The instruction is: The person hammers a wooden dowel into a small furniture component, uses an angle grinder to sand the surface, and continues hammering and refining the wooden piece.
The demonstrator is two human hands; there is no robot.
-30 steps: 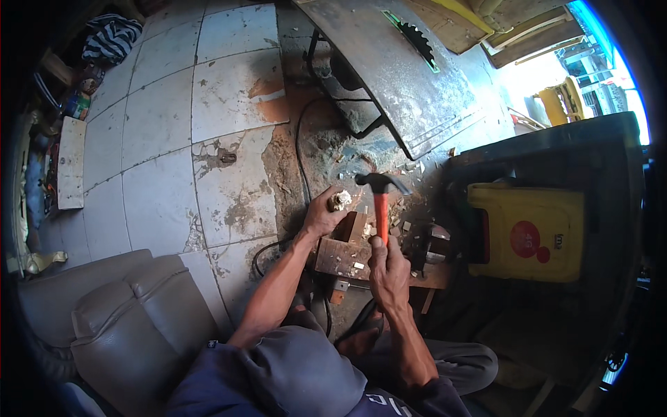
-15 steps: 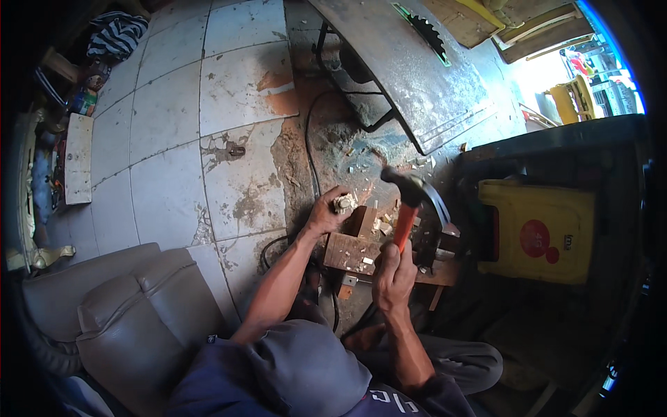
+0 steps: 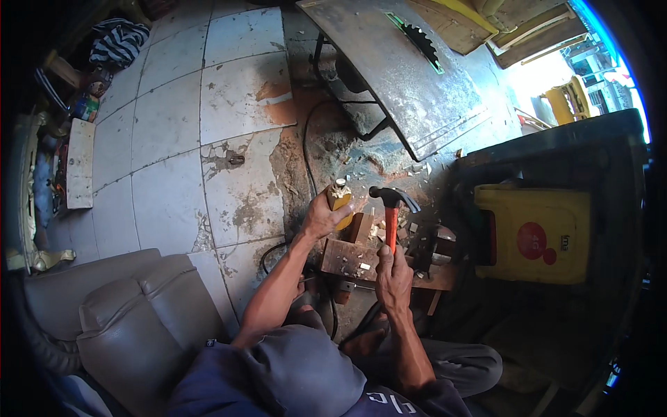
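A: Which way does that claw hammer (image 3: pixel 391 226) point?

B: The shaft runs nearly straight, 6 to 12 o'clock, head at the 12 end. The blunt face looks towards 10, the claw curves off to about 4.

A: And the yellow piece (image 3: pixel 343 215)?

B: Long axis near 12 as well, with its pale, ragged top upwards.

A: Where are they, against the hands?

B: The right hand (image 3: pixel 394 278) is clenched round the hammer's lower shaft, the head sticking out at 12 o'clock from the fist. The left hand (image 3: pixel 319 217) grasps the yellow piece, which shows at its 3 o'clock side. Hammer head and yellow piece are near each other but apart.

A: How do they look?

B: Orange-red shaft, dark head. The other's a golden yellow; its lower end is hidden from me, so I can't tell what it is.

A: Below them?

B: A low wooden worktop (image 3: pixel 339 258) at 6 o'clock from the yellow piece, with a brown wooden block (image 3: pixel 360 228) on it and pale wood chips (image 3: pixel 381 230) scattered just beside.
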